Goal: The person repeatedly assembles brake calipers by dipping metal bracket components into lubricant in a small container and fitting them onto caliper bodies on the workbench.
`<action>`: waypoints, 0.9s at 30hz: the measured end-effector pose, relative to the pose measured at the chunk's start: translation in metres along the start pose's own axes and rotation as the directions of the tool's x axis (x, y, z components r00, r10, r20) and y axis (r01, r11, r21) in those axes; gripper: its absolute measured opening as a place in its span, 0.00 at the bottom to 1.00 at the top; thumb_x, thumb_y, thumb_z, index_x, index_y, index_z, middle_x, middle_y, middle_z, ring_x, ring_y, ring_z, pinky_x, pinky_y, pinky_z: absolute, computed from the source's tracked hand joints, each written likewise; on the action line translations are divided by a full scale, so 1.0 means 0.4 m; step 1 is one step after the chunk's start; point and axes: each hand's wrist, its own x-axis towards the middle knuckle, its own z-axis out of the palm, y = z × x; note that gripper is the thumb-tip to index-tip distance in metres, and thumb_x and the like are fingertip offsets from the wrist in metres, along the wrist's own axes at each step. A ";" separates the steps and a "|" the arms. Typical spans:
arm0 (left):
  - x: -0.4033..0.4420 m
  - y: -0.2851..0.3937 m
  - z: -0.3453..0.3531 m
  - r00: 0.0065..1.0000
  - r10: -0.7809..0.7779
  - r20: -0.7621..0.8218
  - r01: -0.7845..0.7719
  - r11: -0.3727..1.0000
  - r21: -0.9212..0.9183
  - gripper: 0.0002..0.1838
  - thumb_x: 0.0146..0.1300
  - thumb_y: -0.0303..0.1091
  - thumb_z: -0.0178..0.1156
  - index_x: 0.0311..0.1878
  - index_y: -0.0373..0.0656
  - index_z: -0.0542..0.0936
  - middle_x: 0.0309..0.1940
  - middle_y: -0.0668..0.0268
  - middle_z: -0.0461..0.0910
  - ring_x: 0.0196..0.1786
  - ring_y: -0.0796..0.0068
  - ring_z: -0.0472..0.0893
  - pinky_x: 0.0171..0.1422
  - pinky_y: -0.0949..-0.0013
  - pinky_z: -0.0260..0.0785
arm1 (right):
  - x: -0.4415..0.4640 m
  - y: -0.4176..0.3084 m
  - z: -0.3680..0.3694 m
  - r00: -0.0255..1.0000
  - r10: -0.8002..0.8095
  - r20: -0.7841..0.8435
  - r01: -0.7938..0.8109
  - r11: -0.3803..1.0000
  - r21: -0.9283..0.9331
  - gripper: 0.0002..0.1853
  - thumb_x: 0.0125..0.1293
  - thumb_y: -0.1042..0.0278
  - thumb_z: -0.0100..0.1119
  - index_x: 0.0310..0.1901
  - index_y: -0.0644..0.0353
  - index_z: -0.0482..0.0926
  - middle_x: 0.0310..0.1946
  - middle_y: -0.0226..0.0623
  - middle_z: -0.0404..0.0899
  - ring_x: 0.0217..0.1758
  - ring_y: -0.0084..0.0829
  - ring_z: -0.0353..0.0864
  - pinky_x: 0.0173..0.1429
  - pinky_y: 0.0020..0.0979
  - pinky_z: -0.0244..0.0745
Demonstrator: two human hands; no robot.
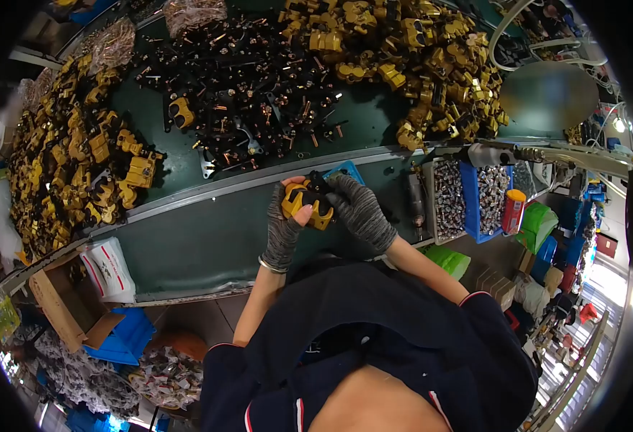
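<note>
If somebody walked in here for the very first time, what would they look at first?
Probably the gold-coloured parts: a left heap by the picture's left edge and a right heap at the upper right, with a dark pile of black parts between them. Next might come the gold and black piece near the middle, held in the left hand, with the right hand close against it.

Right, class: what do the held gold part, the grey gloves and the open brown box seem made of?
Gold part: probably metal with a coloured coating, judging by its sheen. Gloves: apparently knitted fabric, matt, with a streaky grey texture. Brown box: likely cardboard, matt, with stiff folded flaps.
</note>
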 end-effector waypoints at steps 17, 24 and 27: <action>0.253 0.304 -0.668 0.684 0.194 -0.703 -0.591 0.712 -0.379 0.27 0.59 0.58 0.50 0.49 0.44 0.72 0.45 0.57 0.75 0.47 0.56 0.76 0.52 0.48 0.72 | 0.419 0.175 -0.008 0.987 -0.126 0.100 0.137 0.324 -0.936 0.21 0.52 0.55 0.60 0.48 0.51 0.75 0.38 0.43 0.77 0.38 0.45 0.78 0.44 0.45 0.72; 0.355 0.651 -0.991 0.528 0.232 -0.817 -0.739 0.600 -0.307 0.37 0.63 0.64 0.37 0.64 0.43 0.66 0.62 0.55 0.67 0.63 0.52 0.67 0.63 0.47 0.64 | 0.393 0.136 -0.073 0.945 -0.225 0.237 0.285 0.213 -0.935 0.11 0.57 0.68 0.52 0.42 0.56 0.78 0.28 0.42 0.77 0.30 0.43 0.78 0.32 0.41 0.73; 0.349 0.692 -0.976 0.416 0.040 -0.909 -0.565 0.794 -0.224 0.35 0.62 0.57 0.51 0.65 0.42 0.63 0.65 0.55 0.61 0.66 0.54 0.62 0.65 0.50 0.63 | 0.349 0.139 -0.130 0.957 -0.226 0.180 0.258 0.389 -0.884 0.12 0.61 0.66 0.50 0.43 0.59 0.77 0.19 0.42 0.76 0.22 0.42 0.77 0.27 0.38 0.72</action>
